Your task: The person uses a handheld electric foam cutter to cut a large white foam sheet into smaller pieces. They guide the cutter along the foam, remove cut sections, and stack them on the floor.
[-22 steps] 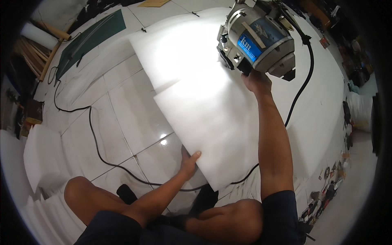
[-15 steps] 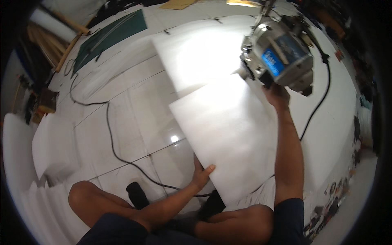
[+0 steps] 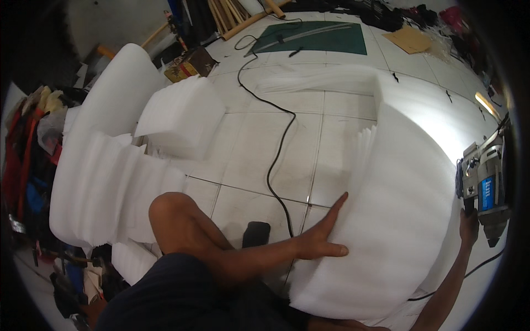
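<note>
A thick stack of white foam sheets [image 3: 400,204] curves up along my right side. My left hand [image 3: 326,240] rests against its near left edge, thumb on the foam and fingers stretched out along the side, not closed round it. At the far right, a grey and blue electric cloth-cutting machine [image 3: 486,190] stands by the stack, its lamp lighting the foam. My right hand [image 3: 468,227] is wrapped round the machine's handle; its fingers are partly hidden.
A black cable [image 3: 281,143] winds across the tiled floor. Cut foam piles [image 3: 179,113] and a tall foam roll [image 3: 118,94] stand at the left. A green cutting mat [image 3: 337,43] with a long metal ruler lies at the back, beside brown cardboard [image 3: 407,40].
The view has turned to the left, so the machine now appears at the right rim. The foam's upper sheet has bent upward into a curve. My left hand's fingers have spread along its edge.
</note>
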Demonstrator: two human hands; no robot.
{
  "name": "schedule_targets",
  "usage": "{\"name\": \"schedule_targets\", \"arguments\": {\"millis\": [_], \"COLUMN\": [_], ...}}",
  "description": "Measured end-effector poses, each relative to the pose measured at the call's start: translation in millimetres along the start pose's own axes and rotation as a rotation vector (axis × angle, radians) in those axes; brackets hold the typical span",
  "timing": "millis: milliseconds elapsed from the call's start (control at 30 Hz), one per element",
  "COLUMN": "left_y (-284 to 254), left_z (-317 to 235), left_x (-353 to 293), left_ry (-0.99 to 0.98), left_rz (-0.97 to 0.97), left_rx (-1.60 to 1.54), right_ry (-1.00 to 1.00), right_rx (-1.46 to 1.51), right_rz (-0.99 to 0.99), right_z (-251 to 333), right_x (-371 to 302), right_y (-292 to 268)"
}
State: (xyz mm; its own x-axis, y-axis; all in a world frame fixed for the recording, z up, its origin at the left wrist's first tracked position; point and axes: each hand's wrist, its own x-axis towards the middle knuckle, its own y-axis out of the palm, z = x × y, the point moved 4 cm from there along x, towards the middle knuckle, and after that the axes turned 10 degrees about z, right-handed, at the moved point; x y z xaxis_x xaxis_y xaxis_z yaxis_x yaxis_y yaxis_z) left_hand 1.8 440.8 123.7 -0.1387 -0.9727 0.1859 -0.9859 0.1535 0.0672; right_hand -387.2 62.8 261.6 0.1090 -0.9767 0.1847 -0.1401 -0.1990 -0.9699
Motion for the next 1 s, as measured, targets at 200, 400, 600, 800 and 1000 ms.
{"name": "schedule_targets", "arguments": {"millis": [200, 400, 600, 800, 1000], "left_y": [-20.0, -102.4, -197.9, -283.6, -380.8], "left_z": [-58.7, -97.4, -152.8, -167.4, -264.3], "left_x": [8.4, -32.2, -106.0, -179.5, -233.2], "left_ry": [-0.169, -0.138, 0.103, 0.426, 0.756], "left_rz": [-0.032, -0.279, -0.624, -0.916, -0.919], "left_rx": [-0.333, -0.387, -0.338, -0.27, 0.067], "right_ry": [-0.088, -0.066, -0.014, 0.024, -0.064], "right_rx": [0.117, 0.087, 0.095, 0.097, 0.118], "right_rz": [0.016, -0.009, -0.095, -0.07, 0.038], "right_z": [-39.9, -39.6, -30.6, -28.0, -8.0], "right_x": [63.5, 59.4, 54.6, 53.7, 52.0], "right_y": [36.6, 42.0, 34.2, 20.4, 32.9]}}
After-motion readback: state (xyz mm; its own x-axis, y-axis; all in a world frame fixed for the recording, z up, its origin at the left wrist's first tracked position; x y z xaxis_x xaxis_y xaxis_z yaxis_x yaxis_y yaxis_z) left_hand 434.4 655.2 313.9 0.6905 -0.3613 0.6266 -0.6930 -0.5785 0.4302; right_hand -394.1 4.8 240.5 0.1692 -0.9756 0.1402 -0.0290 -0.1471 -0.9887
